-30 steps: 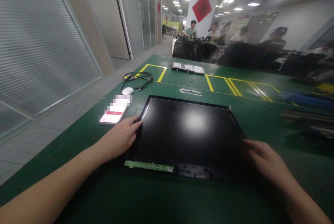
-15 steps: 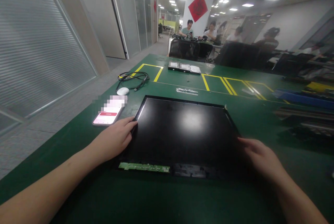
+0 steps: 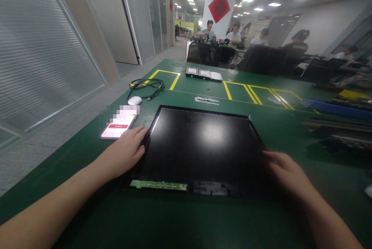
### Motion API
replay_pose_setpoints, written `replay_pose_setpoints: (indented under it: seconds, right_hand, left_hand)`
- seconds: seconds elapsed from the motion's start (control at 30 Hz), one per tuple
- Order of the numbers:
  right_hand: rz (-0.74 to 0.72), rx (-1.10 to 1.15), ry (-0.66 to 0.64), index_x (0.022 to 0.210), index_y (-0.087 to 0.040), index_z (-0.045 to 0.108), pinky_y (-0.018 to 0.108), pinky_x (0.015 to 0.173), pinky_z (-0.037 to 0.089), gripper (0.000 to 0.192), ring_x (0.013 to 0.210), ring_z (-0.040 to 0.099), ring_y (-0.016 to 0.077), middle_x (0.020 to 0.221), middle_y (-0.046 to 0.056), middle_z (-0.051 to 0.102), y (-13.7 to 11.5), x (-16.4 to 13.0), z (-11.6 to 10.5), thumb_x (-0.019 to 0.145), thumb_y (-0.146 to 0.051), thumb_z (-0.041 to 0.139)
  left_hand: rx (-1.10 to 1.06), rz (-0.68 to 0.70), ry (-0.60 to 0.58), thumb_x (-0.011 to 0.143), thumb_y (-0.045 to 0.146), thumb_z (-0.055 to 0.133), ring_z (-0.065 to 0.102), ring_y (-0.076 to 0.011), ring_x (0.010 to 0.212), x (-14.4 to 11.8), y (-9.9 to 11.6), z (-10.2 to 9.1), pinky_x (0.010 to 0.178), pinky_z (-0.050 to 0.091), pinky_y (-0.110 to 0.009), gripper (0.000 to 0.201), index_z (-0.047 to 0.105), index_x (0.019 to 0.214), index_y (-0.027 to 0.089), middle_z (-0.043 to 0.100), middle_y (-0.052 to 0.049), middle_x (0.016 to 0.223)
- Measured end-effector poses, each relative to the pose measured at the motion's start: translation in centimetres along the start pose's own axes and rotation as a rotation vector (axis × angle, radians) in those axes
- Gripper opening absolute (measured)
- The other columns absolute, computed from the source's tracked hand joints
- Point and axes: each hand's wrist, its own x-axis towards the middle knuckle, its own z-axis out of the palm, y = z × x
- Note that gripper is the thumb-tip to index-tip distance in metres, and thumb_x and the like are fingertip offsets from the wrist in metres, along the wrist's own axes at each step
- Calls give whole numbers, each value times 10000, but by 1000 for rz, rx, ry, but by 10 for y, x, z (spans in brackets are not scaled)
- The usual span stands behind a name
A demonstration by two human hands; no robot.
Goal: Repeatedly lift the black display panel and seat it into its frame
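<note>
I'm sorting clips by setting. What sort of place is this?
Probably an electronics repair or assembly workshop in an open office: a green work mat with yellow marked bays, a bare display panel with an exposed circuit strip between both hands, and hard drives laid out farther back.

Bare forearms, no sleeves; left hand [image 3: 124, 154], right hand [image 3: 286, 173].

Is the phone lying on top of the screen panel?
No, the phone lies on the green table left of the screen panel, beside the left hand.
</note>
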Motion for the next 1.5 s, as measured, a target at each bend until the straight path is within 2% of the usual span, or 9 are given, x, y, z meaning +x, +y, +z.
replay_pose_setpoints:
  seconds: [0.2,0.4,0.5,0.63,0.77,0.83,1.1,1.37,1.5]
  right_hand:
    - [-43,-7,34,1094,-243,755,358,769,544,419,841,685,234,960,66,700,4,-1,2,727,-387,612]
    - [-73,-3,11,1098,-241,744,360,765,551,420,861,687,242,994,75,698,3,-1,3,745,-425,612]
    - [-65,-56,4,1125,-206,728,382,797,545,470,920,679,262,1066,102,685,-1,-2,1,753,-455,583]
    - [-60,-98,19,1112,-211,725,390,793,542,460,953,668,271,1097,108,677,-6,-3,0,757,-454,563]
    - [-82,-92,31,1100,-209,722,401,779,546,454,950,667,280,1106,116,676,-6,-3,1,760,-463,563]
    - [-91,-102,51,1089,-221,725,403,776,547,431,944,669,279,1103,110,680,-5,-3,2,763,-453,564]
    - [-134,-95,32,1105,-195,711,411,857,537,423,979,663,280,1132,129,667,-3,-3,6,789,-425,551]
    - [-141,-117,32,1116,-179,706,428,873,529,444,1024,654,294,1129,142,668,-5,-4,4,792,-419,520]
    - [-121,-109,29,1119,-182,706,423,859,537,446,1023,656,296,1148,142,665,-7,-4,4,789,-429,537]
  left_hand:
    - [-34,-18,-17,899,377,357,467,-416,1373,5,-4,5,1134,347,-558,653,570,1370,-22,500,-296,1492]
    - [-122,-9,-17,857,308,375,526,-380,1338,7,3,-9,1114,403,-510,596,629,1339,68,555,-206,1485]
    - [-291,-33,43,882,340,396,518,-360,1350,5,1,-14,1131,380,-503,575,619,1363,116,571,-157,1486]
    - [-722,-312,85,878,387,532,646,-354,1203,2,8,-22,1030,493,-487,513,649,1353,232,715,-79,1321]
    - [-1192,-728,60,876,275,617,781,-293,828,2,31,-34,663,639,-388,528,603,1404,278,816,-65,1030]
    - [-1321,-813,60,893,226,609,777,-265,676,2,40,-38,525,623,-341,541,572,1429,285,820,-52,883]
    - [-1627,-765,-20,892,186,576,788,-268,683,3,41,-29,560,636,-352,612,475,1475,342,809,-33,841]
    - [-1560,-693,-56,810,167,730,776,-290,630,0,31,-18,513,611,-375,864,313,1517,439,791,-16,812]
    - [-1541,-654,-94,782,181,771,783,-292,669,0,26,-16,549,626,-376,784,427,1464,359,805,-41,833]
